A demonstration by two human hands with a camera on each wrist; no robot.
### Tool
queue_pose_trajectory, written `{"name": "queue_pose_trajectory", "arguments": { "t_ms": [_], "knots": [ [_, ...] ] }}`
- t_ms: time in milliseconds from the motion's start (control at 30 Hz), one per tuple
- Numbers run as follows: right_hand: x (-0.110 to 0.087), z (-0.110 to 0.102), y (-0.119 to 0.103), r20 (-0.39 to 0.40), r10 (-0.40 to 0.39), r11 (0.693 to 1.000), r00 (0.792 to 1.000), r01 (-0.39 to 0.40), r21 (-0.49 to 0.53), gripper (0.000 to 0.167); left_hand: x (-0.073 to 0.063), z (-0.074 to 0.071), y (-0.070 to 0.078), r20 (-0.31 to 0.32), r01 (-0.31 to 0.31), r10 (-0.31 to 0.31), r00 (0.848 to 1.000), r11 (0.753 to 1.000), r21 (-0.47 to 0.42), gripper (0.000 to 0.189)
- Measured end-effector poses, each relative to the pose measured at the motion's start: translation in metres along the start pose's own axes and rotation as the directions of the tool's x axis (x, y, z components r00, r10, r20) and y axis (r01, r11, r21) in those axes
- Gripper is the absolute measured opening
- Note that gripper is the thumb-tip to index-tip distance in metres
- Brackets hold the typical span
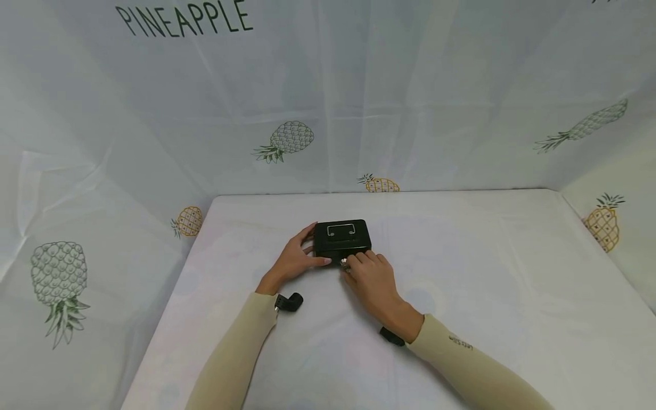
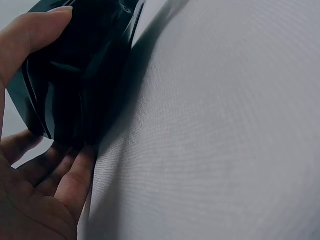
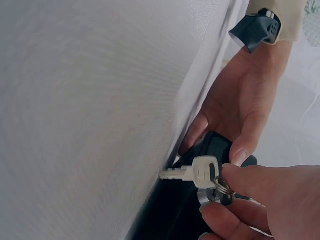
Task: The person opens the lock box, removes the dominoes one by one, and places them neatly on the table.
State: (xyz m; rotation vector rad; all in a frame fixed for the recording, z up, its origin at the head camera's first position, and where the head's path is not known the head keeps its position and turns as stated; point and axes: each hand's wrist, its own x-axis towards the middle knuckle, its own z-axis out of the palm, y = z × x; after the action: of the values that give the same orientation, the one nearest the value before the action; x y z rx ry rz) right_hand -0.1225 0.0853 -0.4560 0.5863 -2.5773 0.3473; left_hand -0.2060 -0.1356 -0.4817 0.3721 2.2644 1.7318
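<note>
A small black cash box with a wire handle on its lid lies on the white-covered table. My left hand grips its left end, thumb on the front and fingers along the side and under the lower edge in the left wrist view. At the box's front, my right hand pinches a key by a silver lock cylinder; thumb and fingers hide most of that key. A second silver key hangs sideways from the same small ring, outside the fingers.
White cloth covers the table, its back edge meeting a pineapple-printed curtain. Both forearms wear beige sleeves, and a black wrist camera sits by the left wrist.
</note>
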Motion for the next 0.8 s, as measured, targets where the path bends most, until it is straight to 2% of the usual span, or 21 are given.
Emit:
{"name": "queue_pose_trajectory", "arguments": {
  "t_ms": [133,500,667,800],
  "knots": [
    [0.0,0.0,0.0,0.01,0.015,1.0,1.0,-0.015,0.0,0.028,0.0,0.0,0.0,0.002,0.004,-0.004,1.0,1.0,0.002,0.108],
    [-0.001,-0.001,-0.001,0.033,-0.011,1.0,0.999,0.011,-0.021,0.027,-0.003,0.0,0.004,-0.001,0.01,-0.01,1.0,1.0,0.021,0.109],
    [-0.005,-0.004,0.003,-0.003,-0.033,0.999,0.999,0.033,-0.009,0.027,-0.004,-0.001,0.002,0.011,-0.001,0.001,1.0,1.0,0.018,0.109],
    [-0.008,-0.007,0.011,-0.056,-0.04,0.998,0.998,0.043,0.047,0.026,-0.004,-0.002,0.001,0.024,-0.011,0.01,1.0,1.0,0.018,0.108]
  ]
}}
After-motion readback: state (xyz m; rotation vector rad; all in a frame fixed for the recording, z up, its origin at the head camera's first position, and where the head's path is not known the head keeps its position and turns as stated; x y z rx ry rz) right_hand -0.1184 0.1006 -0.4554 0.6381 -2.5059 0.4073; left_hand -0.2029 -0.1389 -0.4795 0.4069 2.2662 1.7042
